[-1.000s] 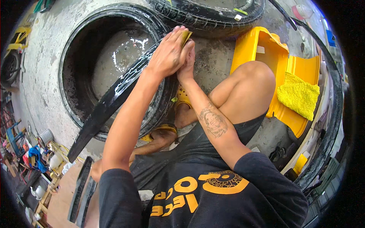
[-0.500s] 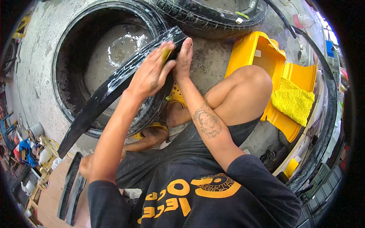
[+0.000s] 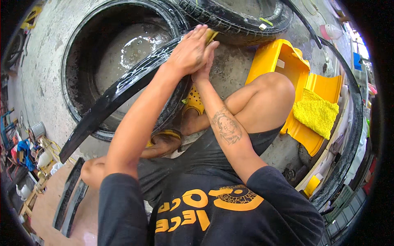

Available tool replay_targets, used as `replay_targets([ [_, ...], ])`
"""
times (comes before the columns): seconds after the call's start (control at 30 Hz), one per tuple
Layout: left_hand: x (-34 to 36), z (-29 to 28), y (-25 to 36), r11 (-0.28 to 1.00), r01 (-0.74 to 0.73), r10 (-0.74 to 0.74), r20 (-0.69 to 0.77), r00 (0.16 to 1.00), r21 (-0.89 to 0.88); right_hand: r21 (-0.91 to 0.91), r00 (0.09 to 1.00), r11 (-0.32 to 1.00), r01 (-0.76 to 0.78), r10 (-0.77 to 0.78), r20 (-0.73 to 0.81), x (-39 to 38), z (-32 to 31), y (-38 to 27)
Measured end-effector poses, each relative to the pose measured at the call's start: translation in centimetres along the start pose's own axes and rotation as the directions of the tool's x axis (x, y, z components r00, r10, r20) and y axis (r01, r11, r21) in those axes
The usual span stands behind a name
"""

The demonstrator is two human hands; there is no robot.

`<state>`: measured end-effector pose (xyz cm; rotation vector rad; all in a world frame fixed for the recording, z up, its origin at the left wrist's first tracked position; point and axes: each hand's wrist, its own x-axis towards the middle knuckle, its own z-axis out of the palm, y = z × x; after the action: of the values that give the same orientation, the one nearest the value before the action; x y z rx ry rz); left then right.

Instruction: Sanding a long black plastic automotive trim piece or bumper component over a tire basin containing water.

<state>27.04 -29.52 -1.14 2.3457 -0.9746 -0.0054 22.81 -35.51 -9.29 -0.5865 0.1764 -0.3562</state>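
A long, curved black panel (image 3: 104,100), wet and streaked with white suds, slants across a tire (image 3: 67,78) lying on the floor. My left hand (image 3: 186,55) presses a thin yellowish-brown pad (image 3: 211,36) onto the panel's upper right end. Only an edge of the pad shows past my fingers, so I cannot tell whether it is a sponge or sandpaper. Just below it, my right hand (image 3: 204,73) supports that same end, its fingers largely hidden behind my left hand and the panel. The panel's lower left end juts past the tire's rim.
A second tire (image 3: 242,33) lies at the top. On the right are a yellow plastic body part (image 3: 262,57) with a yellow cloth (image 3: 316,112) on it, and a long black strip (image 3: 356,106). Two narrow black pieces (image 3: 67,197) rest on a board (image 3: 45,213) at lower left.
My left hand has slid up and right along the panel with the pad, now overlapping my right hand. The panel's far end is more covered by my hands.
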Motion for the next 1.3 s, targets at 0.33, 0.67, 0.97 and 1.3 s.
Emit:
replay_targets([
  [0.33,-0.5,0.1,0.6,0.998,0.062,-0.062,-0.028,0.998,-0.016,-0.079,0.998,0.996,0.032,-0.036,-0.049,0.2,-1.0,0.4],
  [0.67,-2.6,-0.5,1.8,0.997,0.067,-0.065,-0.084,0.994,0.026,-0.375,0.989,0.92,0.112,-0.142,-0.053,0.6,-2.9,-0.9],
  [0.97,-7.4,-2.7,0.0,0.992,0.123,-0.123,-0.076,0.99,0.006,-0.724,0.959,0.689,-0.022,-0.189,-0.209,-0.2,0.9,-1.1],
  [1.3,-7.6,-2.5,-0.7,0.992,0.11,-0.116,-0.12,0.986,-0.06,-0.729,0.945,0.685,-0.003,-0.236,-0.226,0.1,1.3,-1.4],
])
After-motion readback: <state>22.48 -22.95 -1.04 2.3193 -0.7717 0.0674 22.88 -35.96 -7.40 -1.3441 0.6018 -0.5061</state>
